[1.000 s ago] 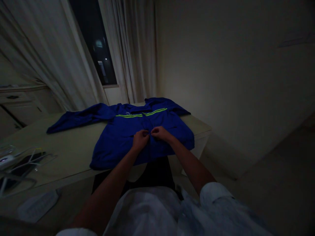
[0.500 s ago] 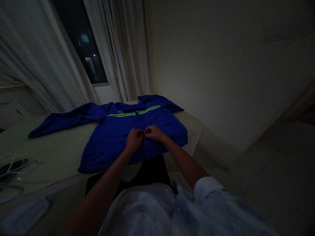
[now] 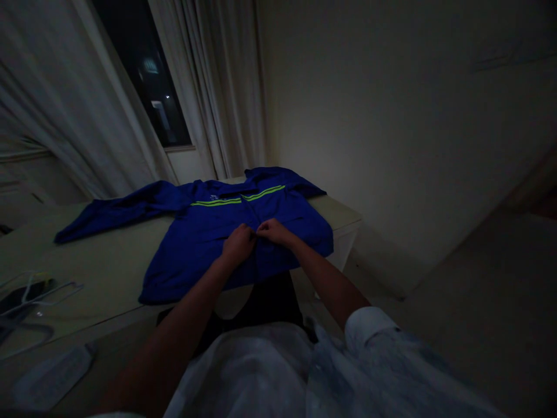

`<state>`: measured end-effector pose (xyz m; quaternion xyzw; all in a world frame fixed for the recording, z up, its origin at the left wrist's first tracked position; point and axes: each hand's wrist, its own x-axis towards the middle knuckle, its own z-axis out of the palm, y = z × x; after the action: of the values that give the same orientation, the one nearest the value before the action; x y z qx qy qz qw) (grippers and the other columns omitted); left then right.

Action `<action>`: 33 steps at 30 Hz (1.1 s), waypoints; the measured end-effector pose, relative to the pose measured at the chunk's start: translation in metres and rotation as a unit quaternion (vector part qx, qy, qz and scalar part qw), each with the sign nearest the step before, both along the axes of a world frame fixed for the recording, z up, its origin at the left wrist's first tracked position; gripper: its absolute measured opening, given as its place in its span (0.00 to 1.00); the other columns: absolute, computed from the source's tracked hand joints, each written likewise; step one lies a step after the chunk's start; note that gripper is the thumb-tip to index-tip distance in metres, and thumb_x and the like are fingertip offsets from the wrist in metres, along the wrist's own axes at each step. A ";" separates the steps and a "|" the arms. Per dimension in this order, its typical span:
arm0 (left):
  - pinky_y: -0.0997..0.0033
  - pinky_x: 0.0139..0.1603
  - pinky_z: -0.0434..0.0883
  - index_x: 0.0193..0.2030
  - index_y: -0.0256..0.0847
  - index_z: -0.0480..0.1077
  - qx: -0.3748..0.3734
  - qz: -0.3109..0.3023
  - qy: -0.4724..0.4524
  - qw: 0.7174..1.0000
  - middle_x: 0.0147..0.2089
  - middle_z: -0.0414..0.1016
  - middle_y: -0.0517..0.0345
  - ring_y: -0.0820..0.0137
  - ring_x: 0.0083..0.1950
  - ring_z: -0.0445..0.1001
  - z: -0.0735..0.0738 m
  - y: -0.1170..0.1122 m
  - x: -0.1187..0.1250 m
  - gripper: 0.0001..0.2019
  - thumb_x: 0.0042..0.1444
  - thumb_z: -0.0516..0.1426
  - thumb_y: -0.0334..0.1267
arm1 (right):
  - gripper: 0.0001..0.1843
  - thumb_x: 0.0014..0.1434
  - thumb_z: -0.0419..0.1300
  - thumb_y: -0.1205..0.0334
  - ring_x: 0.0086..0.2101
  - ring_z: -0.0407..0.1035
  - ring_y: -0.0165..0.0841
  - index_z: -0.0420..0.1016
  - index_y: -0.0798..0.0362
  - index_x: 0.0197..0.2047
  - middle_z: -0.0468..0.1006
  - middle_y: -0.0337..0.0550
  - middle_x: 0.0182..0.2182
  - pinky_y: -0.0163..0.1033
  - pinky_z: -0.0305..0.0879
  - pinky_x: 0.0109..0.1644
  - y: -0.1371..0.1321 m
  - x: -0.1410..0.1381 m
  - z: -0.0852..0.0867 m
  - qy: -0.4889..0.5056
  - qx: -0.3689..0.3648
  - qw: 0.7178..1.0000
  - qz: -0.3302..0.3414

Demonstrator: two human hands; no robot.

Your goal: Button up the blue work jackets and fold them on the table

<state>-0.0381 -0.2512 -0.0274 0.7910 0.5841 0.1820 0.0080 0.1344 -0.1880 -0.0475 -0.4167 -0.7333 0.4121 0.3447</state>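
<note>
A blue jacket [image 3: 191, 244] with yellow-green chest stripes lies front up, its left-hand sleeve stretched out over the table [image 3: 100, 273]. At the middle of its front, my left hand [image 3: 239, 244] is closed, fingertips pinching the front edge. Right beside it, my right hand [image 3: 274, 231] pinches the same front seam, thumb and finger together. The two hands nearly touch. What exactly sits between the fingertips, cloth or a fastener, is too small and dark to make out. Above the hands the front seam runs up to the collar.
White hangers [image 3: 47, 296] and a dark object lie at the table's left. A pale packet-like item [image 3: 54, 374] is at lower left. Behind the table hang curtains [image 3: 217, 87] beside a dark window; a bare wall [image 3: 369, 116] rises at right. The room is dim.
Both hands have shifted slightly up along the jacket's front, still pinching close together. The jacket lies almost the same, and the view has moved a little.
</note>
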 end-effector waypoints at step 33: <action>0.66 0.49 0.71 0.48 0.44 0.74 0.041 -0.001 -0.038 0.998 0.51 0.77 0.52 0.62 0.51 0.78 -0.007 -0.002 -0.002 0.09 0.70 0.54 0.42 | 0.07 0.52 0.65 0.68 0.29 0.70 0.30 0.84 0.55 0.35 0.80 0.37 0.27 0.33 0.62 0.35 -0.009 0.006 -0.003 0.021 0.090 0.995 -0.048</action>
<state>-0.0398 -0.2529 -0.0341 0.7837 0.5747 0.2358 -0.0024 0.1401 -0.1967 -0.0503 -0.4096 -0.7394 0.3363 0.4153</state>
